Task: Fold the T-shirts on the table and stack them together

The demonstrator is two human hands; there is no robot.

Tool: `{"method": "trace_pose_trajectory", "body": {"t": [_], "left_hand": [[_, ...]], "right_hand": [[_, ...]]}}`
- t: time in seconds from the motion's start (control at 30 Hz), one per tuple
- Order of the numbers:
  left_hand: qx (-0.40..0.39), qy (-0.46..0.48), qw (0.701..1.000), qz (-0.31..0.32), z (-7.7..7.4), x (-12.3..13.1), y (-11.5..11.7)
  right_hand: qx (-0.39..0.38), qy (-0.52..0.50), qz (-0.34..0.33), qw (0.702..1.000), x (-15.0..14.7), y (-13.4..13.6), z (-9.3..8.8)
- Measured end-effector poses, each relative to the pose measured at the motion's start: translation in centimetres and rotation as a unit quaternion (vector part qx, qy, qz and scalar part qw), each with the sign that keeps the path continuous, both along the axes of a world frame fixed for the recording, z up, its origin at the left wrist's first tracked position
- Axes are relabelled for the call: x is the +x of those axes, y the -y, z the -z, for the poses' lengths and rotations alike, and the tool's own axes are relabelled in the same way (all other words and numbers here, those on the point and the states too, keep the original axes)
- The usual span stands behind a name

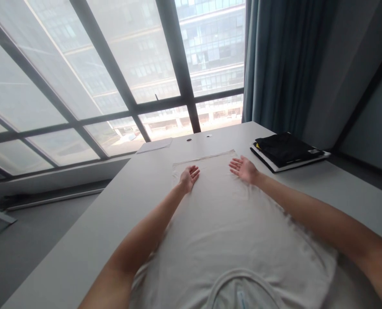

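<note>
A pale T-shirt (223,214) lies spread out on the white table, its collar close to me and its hem at the far end. Some creases run across the cloth. My left hand (189,177) is over the left side near the hem, palm turned inward and fingers stretched out. Opposite it, my right hand (244,170) is at the right edge near the hem, also with extended fingers. Neither hand grips the fabric. Whether the palms touch the cloth or hover just above it, I cannot tell.
Folded dark and white clothes (287,150) are stacked at the right of the table (113,214). A sheet of paper (154,145) lies at the far left corner. Two round holes (189,140) are set near the far edge. Behind are windows and a blue-grey curtain (274,64).
</note>
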State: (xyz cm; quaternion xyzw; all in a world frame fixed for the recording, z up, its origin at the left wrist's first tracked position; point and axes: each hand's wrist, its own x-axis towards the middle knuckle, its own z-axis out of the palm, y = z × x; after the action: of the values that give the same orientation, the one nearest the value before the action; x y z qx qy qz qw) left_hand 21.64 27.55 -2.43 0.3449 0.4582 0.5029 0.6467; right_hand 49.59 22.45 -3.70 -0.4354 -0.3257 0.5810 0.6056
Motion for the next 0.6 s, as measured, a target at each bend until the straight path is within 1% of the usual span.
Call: {"method": "trace_pose_trajectory", "body": {"t": [0.03, 0.07, 0.1, 0.13, 0.17, 0.2, 0.23, 0.27, 0.3, 0.33, 0.37, 0.43, 0.5, 0.6], "left_hand": [[0.04, -0.044, 0.998, 0.023, 0.2, 0.2, 0.7], [0.099, -0.119, 0.986, 0.058, 0.6, 0.3, 1.4], [0.171, -0.223, 0.954, 0.101, 0.9, 0.3, 2.2], [0.243, -0.343, 0.895, 0.148, 1.3, 0.1, 3.0], [0.3, -0.458, 0.815, 0.19, 1.7, -0.3, 3.8], [0.335, -0.55, 0.733, 0.218, 2.0, -0.8, 4.4], [0.343, -0.613, 0.673, 0.232, 2.2, -1.5, 4.8], [0.335, -0.654, 0.636, 0.236, 2.4, -2.3, 5.1], [0.32, -0.682, 0.616, 0.232, 2.6, -3.3, 5.3], [0.301, -0.701, 0.608, 0.221, 2.7, -4.3, 5.3], [0.283, -0.715, 0.605, 0.206, 2.7, -5.4, 5.1], [0.258, -0.733, 0.604, 0.176, 2.7, -7.5, 4.7], [0.249, -0.74, 0.605, 0.156, 2.5, -9.0, 4.4], [0.242, -0.743, 0.608, 0.14, 2.1, -9.7, 5.1]], "right_hand": [[0.051, 0.109, -0.042, 0.992, -1.2, 0.7, 0.4], [0.112, 0.22, -0.071, 0.966, -2.3, 1.5, 0.8], [0.148, 0.278, -0.093, 0.945, -3.2, 2.2, 1.2], [0.189, 0.36, -0.111, 0.907, -3.8, 2.8, 1.6], [0.213, 0.441, -0.123, 0.863, -4.0, 3.4, 1.9], [0.219, 0.522, -0.131, 0.814, -4.0, 3.7, 2.1], [0.214, 0.604, -0.136, 0.755, -3.7, 4.0, 2.3], [0.194, 0.671, -0.136, 0.702, -3.1, 4.1, 2.4], [0.164, 0.715, -0.133, 0.667, -2.5, 4.1, 2.4], [0.133, 0.744, -0.131, 0.642, -1.7, 4.0, 2.4], [0.107, 0.762, -0.128, 0.626, -0.9, 3.8, 2.3], [0.073, 0.778, -0.121, 0.612, 0.6, 3.6, 2.2], [0.062, 0.782, -0.112, 0.61, 1.6, 3.5, 2.1], [0.078, 0.788, -0.078, 0.606, 1.3, 4.2, 1.9]]}}
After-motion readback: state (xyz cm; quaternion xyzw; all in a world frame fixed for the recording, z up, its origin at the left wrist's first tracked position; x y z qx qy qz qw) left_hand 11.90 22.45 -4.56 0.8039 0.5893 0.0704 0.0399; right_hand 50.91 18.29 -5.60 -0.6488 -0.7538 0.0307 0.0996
